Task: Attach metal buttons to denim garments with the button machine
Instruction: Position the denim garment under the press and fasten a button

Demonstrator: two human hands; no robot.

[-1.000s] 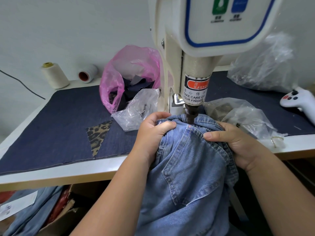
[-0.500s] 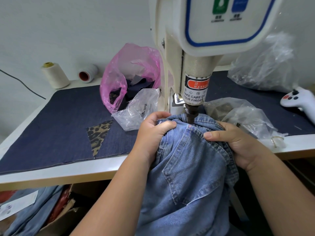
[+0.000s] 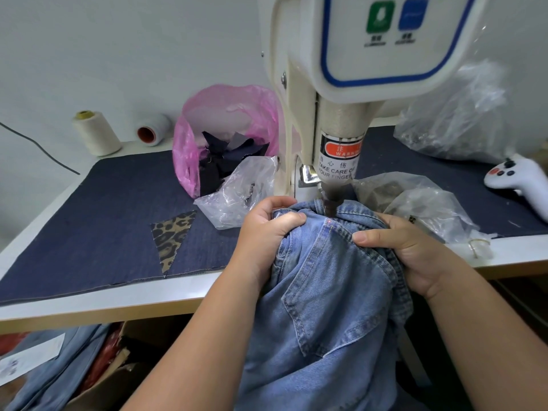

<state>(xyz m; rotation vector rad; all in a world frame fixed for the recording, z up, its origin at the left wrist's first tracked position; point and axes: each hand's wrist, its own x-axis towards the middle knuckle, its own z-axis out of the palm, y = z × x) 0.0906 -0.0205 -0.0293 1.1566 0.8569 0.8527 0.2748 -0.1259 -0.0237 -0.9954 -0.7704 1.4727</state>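
A light blue denim garment (image 3: 332,292) hangs over the table's front edge, its top bunched under the punch (image 3: 331,203) of the cream button machine (image 3: 341,114). A small red light dot lies on the denim just below the punch. My left hand (image 3: 267,232) grips the bunched fabric left of the punch, fingers curled over its edge. My right hand (image 3: 397,247) grips the fabric on the right, thumb lying along the top. No button shows.
Clear plastic bags lie left (image 3: 237,200) and right (image 3: 421,200) of the machine, a pink bag of dark scraps (image 3: 222,137) behind. Thread cones (image 3: 95,132) stand at the far left, a white controller (image 3: 522,179) at right. Dark denim cloth (image 3: 103,218) covers the table.
The punch has come down a little onto the denim. Both hands hold the fabric in the same places.
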